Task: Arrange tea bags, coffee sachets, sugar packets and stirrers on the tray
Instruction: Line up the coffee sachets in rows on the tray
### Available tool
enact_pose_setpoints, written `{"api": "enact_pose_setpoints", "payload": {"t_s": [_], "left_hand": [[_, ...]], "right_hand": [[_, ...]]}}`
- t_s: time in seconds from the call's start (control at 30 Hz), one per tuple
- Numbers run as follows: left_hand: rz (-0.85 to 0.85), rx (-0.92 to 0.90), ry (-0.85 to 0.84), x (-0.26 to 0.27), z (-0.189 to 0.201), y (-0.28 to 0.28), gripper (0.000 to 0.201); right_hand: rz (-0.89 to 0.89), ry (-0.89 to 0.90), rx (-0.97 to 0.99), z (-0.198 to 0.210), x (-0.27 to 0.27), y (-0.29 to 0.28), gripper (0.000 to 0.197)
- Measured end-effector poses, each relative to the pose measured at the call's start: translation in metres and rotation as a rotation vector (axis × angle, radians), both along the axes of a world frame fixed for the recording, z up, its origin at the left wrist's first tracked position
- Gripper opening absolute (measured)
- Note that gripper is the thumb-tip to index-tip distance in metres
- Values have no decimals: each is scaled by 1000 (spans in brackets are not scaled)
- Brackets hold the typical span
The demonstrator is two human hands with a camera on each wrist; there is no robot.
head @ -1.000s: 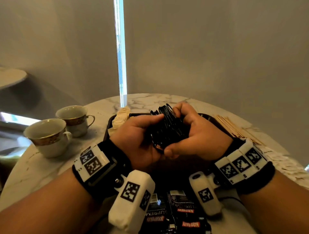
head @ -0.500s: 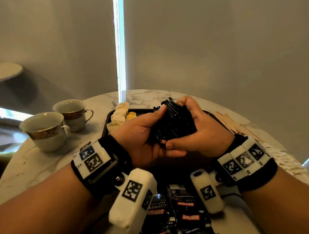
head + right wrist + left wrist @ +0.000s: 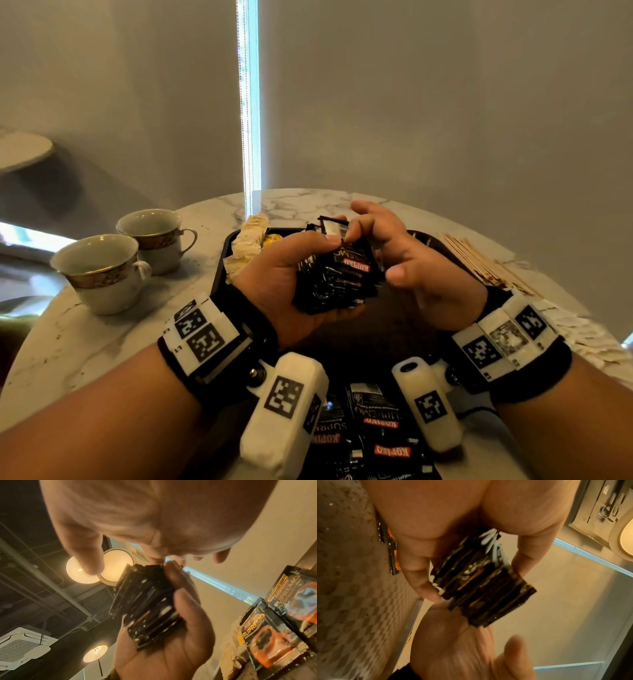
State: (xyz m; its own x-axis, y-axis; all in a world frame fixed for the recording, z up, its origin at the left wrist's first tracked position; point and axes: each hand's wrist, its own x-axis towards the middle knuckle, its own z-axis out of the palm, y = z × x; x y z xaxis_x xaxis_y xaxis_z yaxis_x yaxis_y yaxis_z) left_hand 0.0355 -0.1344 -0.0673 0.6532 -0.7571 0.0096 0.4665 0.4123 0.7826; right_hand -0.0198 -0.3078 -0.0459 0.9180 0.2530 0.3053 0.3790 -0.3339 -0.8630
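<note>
A stack of black coffee sachets (image 3: 337, 277) stands on edge in my left hand (image 3: 308, 274), thumb on its top and fingers under it, above the black tray (image 3: 222, 260). My right hand (image 3: 371, 251) touches the stack's top edge with bent fingertips while its thumb sticks out free. The left wrist view shows the same stack (image 3: 481, 582) between thumb and fingers. From the right wrist, the stack (image 3: 147, 608) lies in the left palm. Pale tea bags (image 3: 246, 246) lie along the tray's left side. Wooden stirrers (image 3: 479, 260) and white sugar packets (image 3: 582, 335) lie on the table to the right.
Two gold-banded cups (image 3: 99, 270) (image 3: 154, 236) stand on the round marble table (image 3: 85, 342) left of the tray. Several loose coffee sachets (image 3: 376, 425) lie at the near edge under my wrists. A wall and a window strip are behind the table.
My right hand has loosened from the stack; its thumb has come off and only fingertips touch the top. The stack has turned so a printed face shows. The left hand still holds it.
</note>
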Motion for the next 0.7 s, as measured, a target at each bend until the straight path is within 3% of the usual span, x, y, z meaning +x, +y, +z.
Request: {"api": "enact_pose_setpoints", "payload": {"t_s": [0.1,0.2,0.33,0.43,0.57,0.63,0.7], "left_hand": [[48,-6,20,3,1,1,63],[42,-39,13,7,4,4,47],[8,28,-23,10,6,10,59],[-1,89,-40,12,8,12,55],[105,90,-27,25,9,16,49],[201,50,-2,31,11,20,47],[269,41,4,36,15,25,33]], "right_hand": [[-76,-153,-77,-10,3,-11,45],[-116,-108,-72,-3,0,1,60],[-103,-179,71,-4,-1,-1,40],[-122,-184,127,-4,3,-2,39],[-327,-207,386,-10,16,-6,20],[-493,-111,405,-15,25,-14,13],[-554,107,418,-20,32,-26,9]]}}
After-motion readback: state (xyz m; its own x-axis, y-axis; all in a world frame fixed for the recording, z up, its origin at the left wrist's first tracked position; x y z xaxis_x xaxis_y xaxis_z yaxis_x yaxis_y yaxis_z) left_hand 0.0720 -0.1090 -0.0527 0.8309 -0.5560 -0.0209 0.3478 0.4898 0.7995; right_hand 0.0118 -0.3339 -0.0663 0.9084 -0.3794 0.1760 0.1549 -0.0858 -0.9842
